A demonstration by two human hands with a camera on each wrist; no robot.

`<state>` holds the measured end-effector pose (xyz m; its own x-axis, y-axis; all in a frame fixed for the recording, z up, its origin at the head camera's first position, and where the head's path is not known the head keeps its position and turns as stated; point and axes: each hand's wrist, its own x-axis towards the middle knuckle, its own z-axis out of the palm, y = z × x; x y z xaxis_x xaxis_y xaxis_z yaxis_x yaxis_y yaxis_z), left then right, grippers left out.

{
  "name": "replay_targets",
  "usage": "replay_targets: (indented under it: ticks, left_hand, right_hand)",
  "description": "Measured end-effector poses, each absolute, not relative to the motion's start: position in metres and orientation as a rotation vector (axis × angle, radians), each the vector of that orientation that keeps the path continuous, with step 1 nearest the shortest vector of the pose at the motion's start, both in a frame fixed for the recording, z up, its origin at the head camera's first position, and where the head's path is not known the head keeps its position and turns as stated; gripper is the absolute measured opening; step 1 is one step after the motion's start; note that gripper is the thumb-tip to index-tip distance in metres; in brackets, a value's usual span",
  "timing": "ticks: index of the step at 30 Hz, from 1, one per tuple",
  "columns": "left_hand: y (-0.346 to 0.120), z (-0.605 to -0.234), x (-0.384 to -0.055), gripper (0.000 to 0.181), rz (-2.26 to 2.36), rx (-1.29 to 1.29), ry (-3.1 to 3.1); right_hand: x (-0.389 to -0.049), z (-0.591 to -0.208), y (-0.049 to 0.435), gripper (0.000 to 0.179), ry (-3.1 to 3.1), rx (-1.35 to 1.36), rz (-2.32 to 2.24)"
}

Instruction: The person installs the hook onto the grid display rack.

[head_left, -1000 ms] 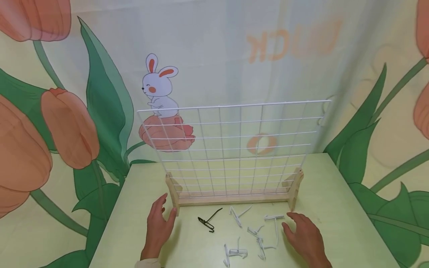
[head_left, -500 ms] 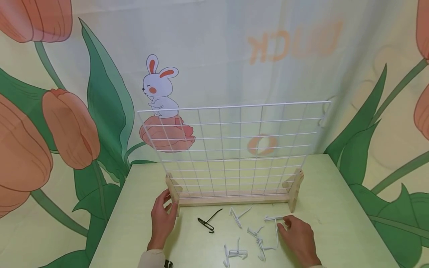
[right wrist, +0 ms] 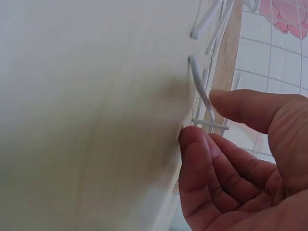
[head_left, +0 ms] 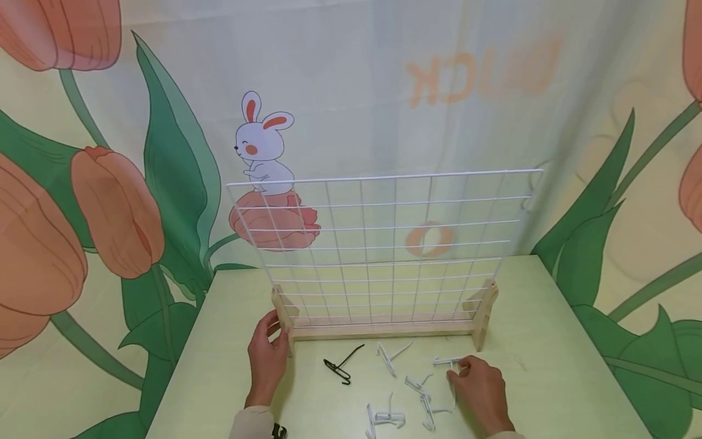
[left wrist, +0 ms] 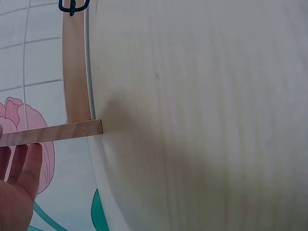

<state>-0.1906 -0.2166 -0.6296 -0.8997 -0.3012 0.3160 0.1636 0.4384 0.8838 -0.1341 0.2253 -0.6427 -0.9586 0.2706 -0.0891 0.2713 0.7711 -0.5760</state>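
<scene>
Head view: rightmost white hook (head_left: 443, 361) is lying in front of the wire grid (head_left: 396, 177), looking light, stiff, kinda slick; stem (right wrist: 198, 83)'s probably the grab spot. Right hand (head_left: 482, 390) is bracketing it, can't tell if it's pinching. Left hand (head_left: 267, 360) is gripping the wooden foot (head_left: 282, 308).

A white rabbit (head_left: 262, 142) (orange-cheeked) and tulips (head_left: 117, 213) decorate the backdrop (head_left: 351, 110).

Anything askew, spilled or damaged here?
One oddity: a black hook lies left of otherwise white hooks, a colour mismatch. No spill or damage visible; the white wire grid looks seated in its wooden stand.
</scene>
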Motion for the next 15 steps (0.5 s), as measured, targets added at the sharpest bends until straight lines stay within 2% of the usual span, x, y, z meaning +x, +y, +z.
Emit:
replay_targets:
  ticks: [8,15]
  left_hand:
    - [-0.2182,-0.6349,-0.1869,0.045,-1.453,0.12,-2.267]
    - [-0.2185,-0.6325,-0.1913,0.046,-1.46,0.133,-2.273]
  right_hand:
    - [-0.1319,-0.6418,0.2231,0.034,2.902,0.422,-0.957]
    - [-0.1342,-0.6377,0.2225,0.015,2.927,0.372,-0.946]
